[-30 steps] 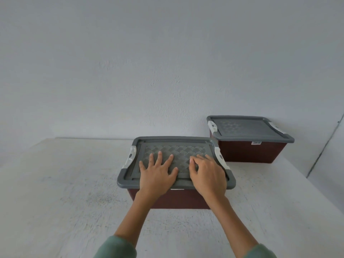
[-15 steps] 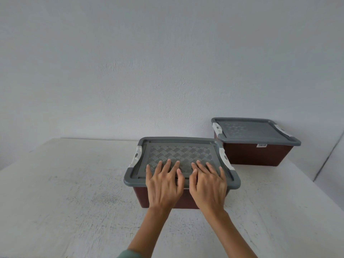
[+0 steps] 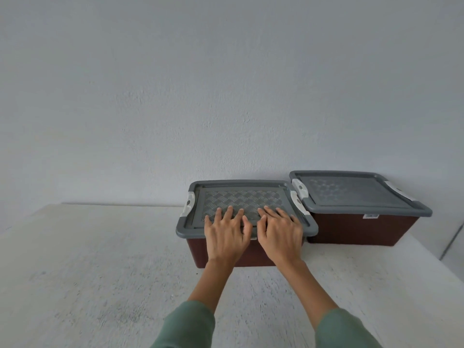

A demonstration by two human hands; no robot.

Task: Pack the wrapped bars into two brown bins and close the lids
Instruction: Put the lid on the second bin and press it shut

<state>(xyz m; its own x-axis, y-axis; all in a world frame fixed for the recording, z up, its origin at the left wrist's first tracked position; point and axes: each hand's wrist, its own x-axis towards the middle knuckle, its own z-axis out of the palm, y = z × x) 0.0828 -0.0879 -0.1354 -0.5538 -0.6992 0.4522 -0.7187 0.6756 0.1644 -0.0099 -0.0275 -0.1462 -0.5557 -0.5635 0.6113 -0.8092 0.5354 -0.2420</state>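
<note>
Two brown bins stand on the white table, each with a grey lid closed on top. The near bin (image 3: 198,252) is in front of me, and its lid (image 3: 241,194) has white latches at both ends. My left hand (image 3: 226,237) and my right hand (image 3: 281,234) lie side by side on the lid's front part, fingers straight and pressing flat. The second bin (image 3: 356,229) stands just right of it against the wall, nearly touching, its lid (image 3: 351,194) closed. No wrapped bars are visible.
The white table (image 3: 100,259) stretches left and toward me. A plain grey wall (image 3: 200,96) rises right behind the bins. The table's right edge (image 3: 437,267) runs close past the second bin.
The near bin has slid back and to the right under my flat hands, ending beside the second bin near the wall. My hands stayed on the lid's front part.
</note>
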